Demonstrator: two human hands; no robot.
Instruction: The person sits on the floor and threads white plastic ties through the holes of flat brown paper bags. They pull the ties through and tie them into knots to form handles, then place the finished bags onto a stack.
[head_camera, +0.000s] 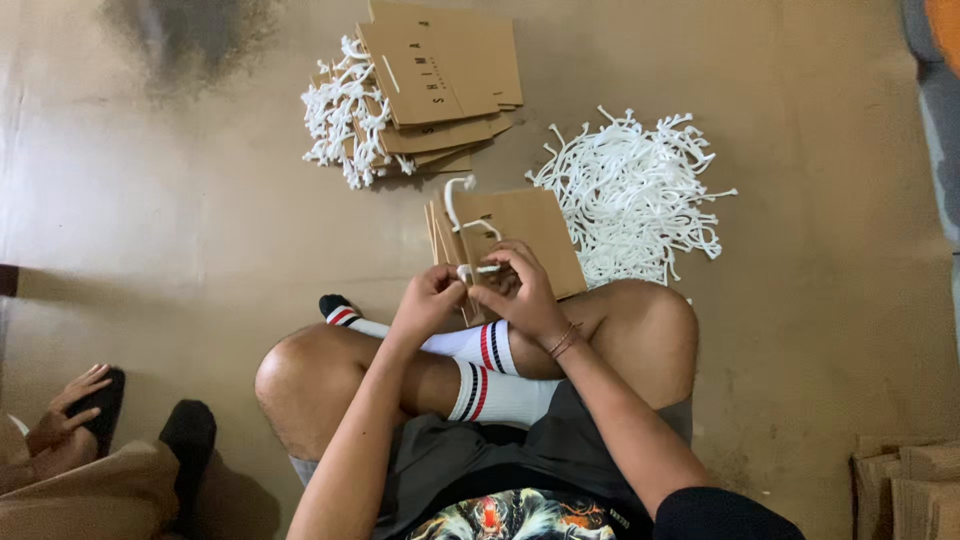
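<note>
Seated cross-legged on the floor (800, 300), the person pinches a white cord handle (476, 268) between both hands: the left hand (428, 297) has fingers closed on its end, and the right hand (520, 285) has fingertips together on it. The cord runs into a brown paper bag (530, 225) resting against the knees. A heap of loose white cords (635, 195) lies just right of it, and a stack of finished bags (430, 90) lies beyond.

You wear white socks (497, 372) with red and black stripes, dark grey shorts (470, 462), a black shirt (520, 515) with a colourful graphic print, and thin bracelets (563, 342) on your right wrist.
</note>
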